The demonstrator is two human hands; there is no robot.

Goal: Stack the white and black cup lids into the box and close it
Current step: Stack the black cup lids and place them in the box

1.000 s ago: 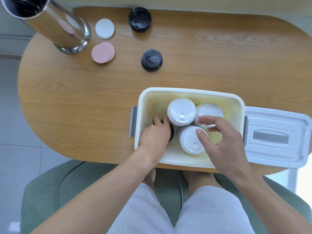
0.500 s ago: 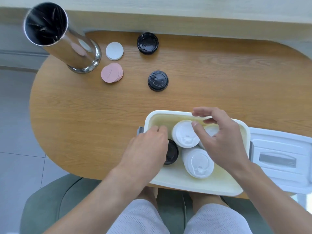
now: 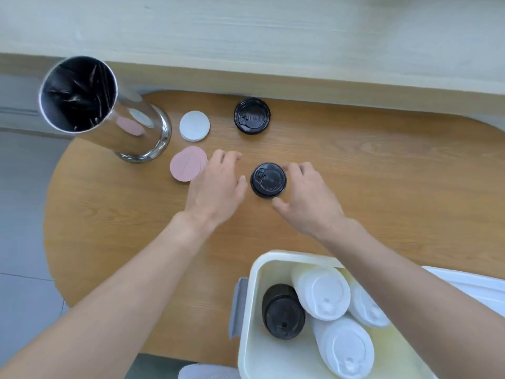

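Both hands reach across the wooden surface [image 3: 382, 170] toward a loose black lid [image 3: 268, 180], the nearer of two black ones not yet boxed. The right hand [image 3: 306, 198] brackets it, fingers at its far edge and thumb near its front edge, loosely curled but not yet clamped; whether they touch the rim cannot be told. The left hand [image 3: 218, 184] hovers just left of the lid with fingers spread and relaxed, holding nothing, its knuckles over the edge of a pink disc stack [image 3: 185, 168]. A second black lid [image 3: 252, 116] lies farther back, beside a white disc [image 3: 194, 126] and a steel cylinder [image 3: 103, 110]. At the near edge sits the open box [image 3: 254, 272], holding a black stack [image 3: 282, 311] and three white stacks [image 3: 322, 294] lying on their sides; its cover [image 3: 470, 283] rests to the right, largely hidden by the forearm. The step in hand appears to be gathering the remaining black lids. Next, by this reading, the right hand must close on the rim, lift, and seat the lid on the black stack; the far lid follows, then the cover
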